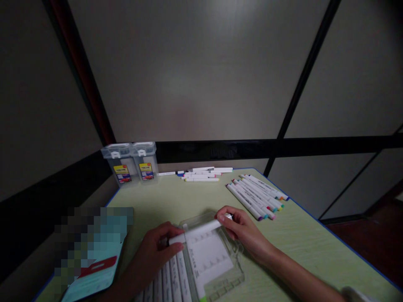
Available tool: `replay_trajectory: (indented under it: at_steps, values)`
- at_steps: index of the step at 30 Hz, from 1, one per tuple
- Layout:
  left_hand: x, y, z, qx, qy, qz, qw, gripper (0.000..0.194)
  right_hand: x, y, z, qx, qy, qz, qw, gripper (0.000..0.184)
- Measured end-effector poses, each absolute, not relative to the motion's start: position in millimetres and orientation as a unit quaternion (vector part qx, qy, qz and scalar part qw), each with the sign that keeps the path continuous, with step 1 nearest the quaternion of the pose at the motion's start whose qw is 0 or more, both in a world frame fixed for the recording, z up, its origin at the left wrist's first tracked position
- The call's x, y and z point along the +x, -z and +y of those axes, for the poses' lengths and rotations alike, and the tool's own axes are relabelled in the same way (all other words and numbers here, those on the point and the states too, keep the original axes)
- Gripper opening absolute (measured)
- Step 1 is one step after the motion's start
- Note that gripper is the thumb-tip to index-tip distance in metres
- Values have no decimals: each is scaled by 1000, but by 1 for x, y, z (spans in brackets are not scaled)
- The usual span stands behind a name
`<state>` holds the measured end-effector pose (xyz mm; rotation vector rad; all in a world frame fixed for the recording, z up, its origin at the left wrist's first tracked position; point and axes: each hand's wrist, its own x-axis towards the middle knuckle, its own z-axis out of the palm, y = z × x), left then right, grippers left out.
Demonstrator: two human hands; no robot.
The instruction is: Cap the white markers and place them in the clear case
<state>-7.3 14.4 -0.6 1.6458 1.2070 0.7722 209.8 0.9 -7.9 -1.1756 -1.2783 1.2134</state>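
A white marker [203,229] is held lengthwise between my two hands. My left hand [155,247] pinches its left end between thumb and fingers. At the other end, my right hand [242,228] grips near the dark tip with bent fingers. Beneath the marker lies an open clear plastic case [241,274] with a white printed paper insert [210,258]. Several white markers [176,279] lie side by side at the case's left, partly hidden by my left hand and the lower picture edge.
Two lidded clear boxes [146,161] with yellow labels stand at the back left. Loose markers [201,176] lie along the wall. More markers with coloured ends [255,197] form a row at the right. A partly pixelated teal-screened device [107,251] is on my left. The green table [302,243] has a blue edge.
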Motion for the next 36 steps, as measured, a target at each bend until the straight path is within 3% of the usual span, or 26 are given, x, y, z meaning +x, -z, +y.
replay_trajectory:
  at_steps: [21,36]
  values:
    - [-8,-1,14,670,-303,498,459,10,211,10,2,-477,-504,-533,485,34]
    - [-6,0,15,647,-320,497,482,25,211,10,3,-471,-522,-520,485,33]
